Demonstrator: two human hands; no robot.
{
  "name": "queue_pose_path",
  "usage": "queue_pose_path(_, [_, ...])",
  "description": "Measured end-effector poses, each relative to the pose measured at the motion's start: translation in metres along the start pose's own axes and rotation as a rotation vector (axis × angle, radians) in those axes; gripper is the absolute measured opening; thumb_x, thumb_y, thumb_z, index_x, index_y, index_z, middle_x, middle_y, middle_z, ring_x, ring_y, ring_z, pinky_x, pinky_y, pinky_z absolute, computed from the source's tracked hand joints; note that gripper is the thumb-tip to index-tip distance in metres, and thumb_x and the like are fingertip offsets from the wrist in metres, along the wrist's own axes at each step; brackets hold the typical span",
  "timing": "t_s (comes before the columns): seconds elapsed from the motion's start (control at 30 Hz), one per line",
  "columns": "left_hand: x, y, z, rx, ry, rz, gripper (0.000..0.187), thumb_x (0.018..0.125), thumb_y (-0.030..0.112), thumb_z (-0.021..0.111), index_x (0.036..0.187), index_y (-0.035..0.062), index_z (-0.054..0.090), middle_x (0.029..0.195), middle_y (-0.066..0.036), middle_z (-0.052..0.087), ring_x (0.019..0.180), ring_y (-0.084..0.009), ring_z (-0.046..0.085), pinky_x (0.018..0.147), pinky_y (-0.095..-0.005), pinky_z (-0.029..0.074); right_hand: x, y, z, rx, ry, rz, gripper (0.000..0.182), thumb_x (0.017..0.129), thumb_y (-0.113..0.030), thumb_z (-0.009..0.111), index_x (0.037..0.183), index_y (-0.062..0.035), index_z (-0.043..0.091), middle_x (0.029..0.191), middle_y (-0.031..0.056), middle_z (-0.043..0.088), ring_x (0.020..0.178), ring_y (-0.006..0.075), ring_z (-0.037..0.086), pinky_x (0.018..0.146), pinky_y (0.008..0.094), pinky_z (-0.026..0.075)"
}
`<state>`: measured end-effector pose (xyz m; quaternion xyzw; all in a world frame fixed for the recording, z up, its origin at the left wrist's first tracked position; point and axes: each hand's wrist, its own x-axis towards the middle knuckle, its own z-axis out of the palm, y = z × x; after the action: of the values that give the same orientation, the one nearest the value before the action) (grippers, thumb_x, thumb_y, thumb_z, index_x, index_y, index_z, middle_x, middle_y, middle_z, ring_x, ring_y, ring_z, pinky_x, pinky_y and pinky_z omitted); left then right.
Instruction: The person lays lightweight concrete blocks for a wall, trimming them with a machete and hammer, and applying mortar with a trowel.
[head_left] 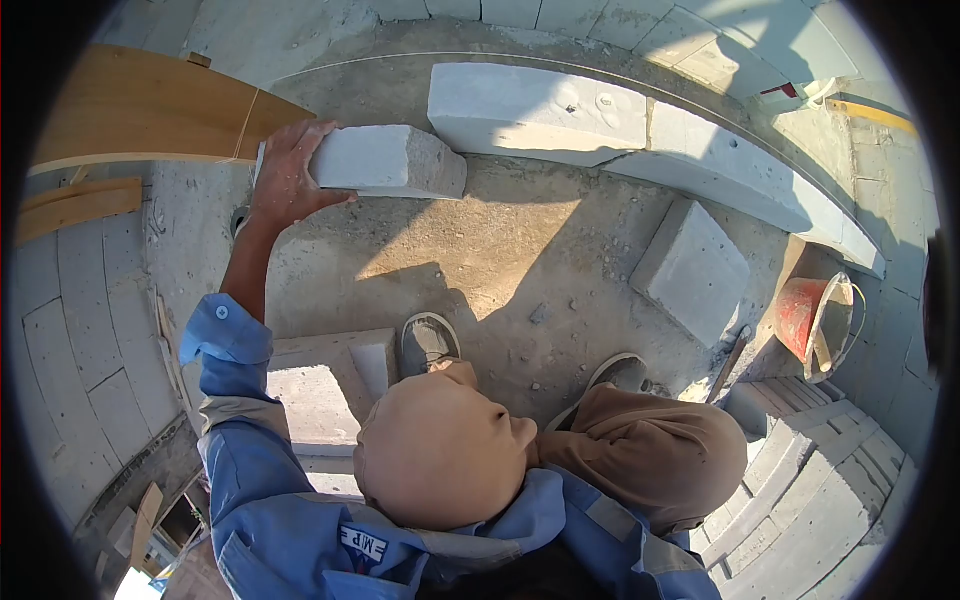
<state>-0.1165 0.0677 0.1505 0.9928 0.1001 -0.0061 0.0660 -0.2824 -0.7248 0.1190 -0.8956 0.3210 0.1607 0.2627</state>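
My left hand (pixel 291 178) grips the left end of a short, pale aerated concrete block (pixel 375 160). The fingers lie over its far side and the thumb along its near side. This block sits between a wooden board (pixel 150 105) and a long white block (pixel 535 112) laid in a row. Its right end is close to the long block, and its broken-looking end face points right. A second long block (pixel 735 160) continues the row to the right. My right hand is out of view; only part of that sleeve shows at the bottom.
A loose block (pixel 692 270) lies tilted on the dusty floor. Beyond it are a red bucket (pixel 805 315) on its side and a stack of blocks (pixel 810 480). More blocks (pixel 310 405) stand by my left foot. A thin string (pixel 420 58) runs behind the row.
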Motion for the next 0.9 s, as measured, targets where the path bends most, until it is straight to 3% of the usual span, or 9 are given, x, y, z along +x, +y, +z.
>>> queue_pose_path(0.23, [0.002,-0.006,0.0,-0.097,-0.013,0.047,0.102,0.048,0.037,0.099,0.138,0.0185,0.054,0.14,-0.01,0.055,0.133,-0.0345,0.047,0.115,-0.0485,0.035,0.024,-0.149,-0.095,-0.106,0.076,-0.245,0.028,0.09,-0.009,0.063,0.115,-0.0022,0.055,0.085,0.0079,0.059,0.071,0.0154,0.054,0.064,0.031,0.045])
queue_pose_path(0.27, [0.002,-0.006,0.0,-0.104,-0.008,0.034,0.102,0.048,0.037,0.099,0.138,0.0185,0.054,0.14,-0.01,0.055,0.133,-0.0345,0.047,0.115,-0.0485,0.035,0.008,-0.198,-0.113,-0.141,0.038,-0.306,0.022,0.089,-0.009,0.066,0.107,-0.0024,0.055,0.078,0.0028,0.054,0.072,0.0114,0.049,0.062,0.0298,0.036])
queue_pose_path(0.37, [0.0,-0.007,0.002,-0.103,0.047,0.051,0.101,0.048,0.038,0.098,0.137,0.0188,0.054,0.138,-0.01,0.056,0.132,-0.0346,0.047,0.115,-0.048,0.036,-0.027,-0.291,-0.162,-0.093,-0.031,-0.502,0.013,0.097,-0.012,0.061,0.102,-0.0049,0.052,0.082,-0.001,0.044,0.076,0.01,0.045,0.069,0.0266,0.038])
queue_pose_path(0.4, [0.002,-0.007,0.002,-0.106,0.042,0.046,0.101,0.048,0.039,0.098,0.137,0.0188,0.054,0.137,-0.01,0.056,0.131,-0.0344,0.048,0.114,-0.0481,0.036,-0.048,-0.341,-0.164,-0.281,0.005,-0.688,0.011,0.098,-0.012,0.06,0.105,-0.0053,0.054,0.085,-0.0029,0.046,0.074,0.0085,0.041,0.067,0.0236,0.035])
queue_pose_path(0.47, [0.002,-0.01,0.006,-0.121,0.048,0.033,0.101,0.049,0.04,0.097,0.138,0.0188,0.053,0.137,-0.01,0.057,0.131,-0.0341,0.049,0.114,-0.0482,0.036,-0.049,-0.391,-0.189,-0.296,0.01,-0.618,0.027,0.101,-0.02,0.061,0.118,0.0011,0.058,0.088,0.0001,0.05,0.075,0.0092,0.043,0.065,0.0239,0.037])
queue_pose_path(0.53, [0.003,-0.011,0.012,-0.105,0.09,0.051,0.101,0.05,0.042,0.097,0.138,0.0193,0.053,0.135,-0.009,0.057,0.13,-0.0334,0.049,0.115,-0.0479,0.035,-0.066,-0.464,-0.173,-0.488,0.149,-0.779,0.033,0.105,-0.024,0.057,0.127,0.0005,0.059,0.093,0.0048,0.057,0.078,0.0112,0.051,0.069,0.0233,0.043])
queue_pose_path(0.6, [0.001,-0.013,0.018,-0.092,0.109,0.065,0.101,0.05,0.043,0.096,0.138,0.0194,0.053,0.135,-0.009,0.057,0.13,-0.0329,0.05,0.115,-0.0473,0.035,-0.073,-0.517,-0.142,-0.579,0.275,-1.192,0.038,0.107,-0.026,0.052,0.136,-0.0014,0.058,0.106,0.0131,0.066,0.089,0.0145,0.063,0.077,0.0239,0.05])
queue_pose_path(0.8, [0.002,-0.016,0.016,-0.135,0.106,0.101,0.099,0.052,0.046,0.095,0.138,0.0186,0.052,0.135,-0.008,0.058,0.131,-0.0303,0.05,0.116,-0.0444,0.033,-0.115,-0.668,-0.043,-0.72,0.031,-1.625,0.039,0.108,-0.027,0.05,0.139,-0.0041,0.057,0.113,0.0209,0.072,0.108,0.0263,0.07,0.094,0.0365,0.055])
queue_pose_path(0.9, [-0.001,-0.019,0.018,-0.139,0.124,0.124,0.099,0.053,0.046,0.094,0.138,0.0178,0.052,0.135,-0.008,0.058,0.131,-0.0297,0.05,0.116,-0.0441,0.032,-0.186,-0.697,0.009,-0.979,0.004,-1.612,0.034,0.099,-0.025,0.064,0.126,-0.0054,0.066,0.098,0.0187,0.072,0.081,0.0256,0.068,0.079,0.0373,0.053])
